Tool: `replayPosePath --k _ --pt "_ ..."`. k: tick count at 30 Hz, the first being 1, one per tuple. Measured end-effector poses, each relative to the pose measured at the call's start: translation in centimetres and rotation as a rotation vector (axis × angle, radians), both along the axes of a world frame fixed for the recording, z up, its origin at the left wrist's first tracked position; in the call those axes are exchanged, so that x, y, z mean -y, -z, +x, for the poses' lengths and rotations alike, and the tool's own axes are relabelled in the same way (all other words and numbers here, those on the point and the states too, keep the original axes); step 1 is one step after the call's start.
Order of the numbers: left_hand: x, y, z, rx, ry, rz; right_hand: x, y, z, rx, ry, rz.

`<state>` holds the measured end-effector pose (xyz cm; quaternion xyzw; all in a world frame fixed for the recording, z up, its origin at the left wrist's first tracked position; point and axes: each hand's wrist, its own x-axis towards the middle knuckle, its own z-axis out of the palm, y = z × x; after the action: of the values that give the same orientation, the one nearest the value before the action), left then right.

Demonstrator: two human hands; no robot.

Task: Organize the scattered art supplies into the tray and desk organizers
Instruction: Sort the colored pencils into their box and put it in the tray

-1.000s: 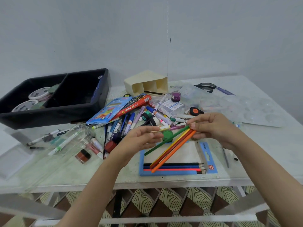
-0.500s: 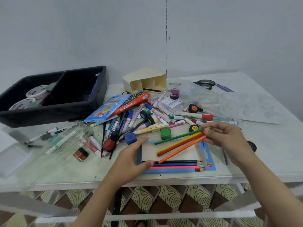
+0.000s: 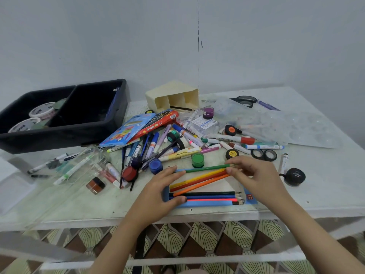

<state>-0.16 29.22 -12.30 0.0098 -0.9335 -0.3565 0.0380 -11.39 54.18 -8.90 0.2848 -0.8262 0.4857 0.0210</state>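
The right hand (image 3: pixel 254 178) pinches one end of four coloured pencils (image 3: pixel 197 177) between thumb and fingertips: green, yellow, red and orange. From that grip the pencils fan out to the left. The green one lies almost level across the table, and the other three slant down-left into the open blue pencil box (image 3: pixel 207 204) at the near edge. Which end is sharpened cannot be told, since the hands cover both ends.

The left hand (image 3: pixel 158 186) lies spread on the left end of the box. Its fingers are fairly straight along the upper edge and its thumb presses on the lower edge, so it grips nothing. It covers the spot where the pencils' far ends arrive. A row of darker pencils (image 3: pixel 209 196) lies flat along the bottom of the box, tips pointing right.

A green paint pot (image 3: pixel 198 160) stands just beyond the green pencil, with a blue paint pot (image 3: pixel 155 166) near the left fingertips. Behind them is a heap of markers (image 3: pixel 189 135) and two cardboard pencil packs (image 3: pixel 142 126). A black round pot (image 3: pixel 295 176) sits to the right of the right hand. At the far left the black tray (image 3: pixel 63 135) holds tape rolls (image 3: pixel 41 110). The cream desk organizer (image 3: pixel 173 97) lies tipped on its side behind the heap.
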Motion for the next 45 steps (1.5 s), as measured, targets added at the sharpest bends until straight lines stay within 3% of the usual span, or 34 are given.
replayPosePath --k 3,7,13,18,26,37,45 --pt "-0.1 0.0 0.0 -0.003 -0.013 0.009 -0.4 -0.2 0.0 -0.226 -0.003 0.268" --pt "-0.1 0.1 0.1 -0.009 -0.024 0.008 -1.2 0.0 -0.3 -0.234 -0.042 0.477" --pt "0.1 0.4 0.0 -0.006 -0.044 -0.014 -1.5 0.5 -0.7 -0.187 -0.147 0.458" --pt "0.0 0.6 0.2 -0.025 -0.034 -0.064 -1.4 1.2 -0.5 -0.206 -0.109 0.454" --pt "-0.6 0.5 0.4 -0.064 0.009 -0.193 -0.4 1.6 0.5 -0.299 -0.136 0.624" --pt "-0.7 0.4 0.3 -0.094 -0.008 -0.132 -0.9 1.7 0.6 -0.223 -0.156 0.542" --pt "-0.7 0.6 0.4 -0.1 -0.031 -0.145 -1.0 2.7 1.1 -0.217 -0.206 0.638"
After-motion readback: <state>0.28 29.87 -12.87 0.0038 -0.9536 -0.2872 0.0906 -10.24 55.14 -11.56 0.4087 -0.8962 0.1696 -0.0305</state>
